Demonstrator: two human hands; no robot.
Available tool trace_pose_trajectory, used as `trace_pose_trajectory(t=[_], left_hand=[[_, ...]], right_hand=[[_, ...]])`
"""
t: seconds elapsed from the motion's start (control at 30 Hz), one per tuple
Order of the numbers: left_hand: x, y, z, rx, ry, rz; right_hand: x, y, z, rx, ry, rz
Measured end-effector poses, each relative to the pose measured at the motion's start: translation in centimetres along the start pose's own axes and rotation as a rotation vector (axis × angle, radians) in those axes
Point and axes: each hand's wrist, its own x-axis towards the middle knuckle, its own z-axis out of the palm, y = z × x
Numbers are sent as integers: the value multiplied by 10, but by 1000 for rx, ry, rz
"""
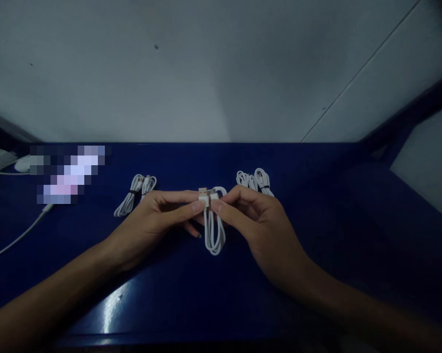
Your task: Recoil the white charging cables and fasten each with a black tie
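a: where is the coiled white cable (pixel 215 251), and how is it gripped?
b: over the middle of the counter (pixel 191 304). the left hand (pixel 151 213) and right hand (pixel 265 215) are both clamped on it, thumbs (pixel 184 214) at the connectors (pixel 203 200).
a: correct handling?
b: pinch lightly, keep the connectors side by side, and avoid sharp bends at their necks.
a: clearances?
b: left bundles (pixel 133 189) and right bundles (pixel 263 180) lie just beyond the hands; the most room is toward the near edge.

A white USB cable (pixel 215 245), its plug (pixel 203 192) orange inside, stood out against a blue tabletop (pixel 184 299); left of the cable, a white bundle (pixel 125 202) wore a black tie (pixel 132 191); beyond it, the wall (pixel 184 93) was grey.
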Motion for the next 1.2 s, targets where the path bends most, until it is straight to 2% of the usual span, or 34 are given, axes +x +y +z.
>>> trace_pose_trajectory(t=[0.53, 0.8, 1.2], left_hand=[[-1, 0, -1, -33, -29, -14], [-2, 4, 2, -34, -4, -51], [-1, 2, 2, -42, -4, -34]], right_hand=[[1, -2, -1, -25, -9, 5], [0, -2, -2, -12, -16, 16], [0, -2, -1, -29, -15, 10]])
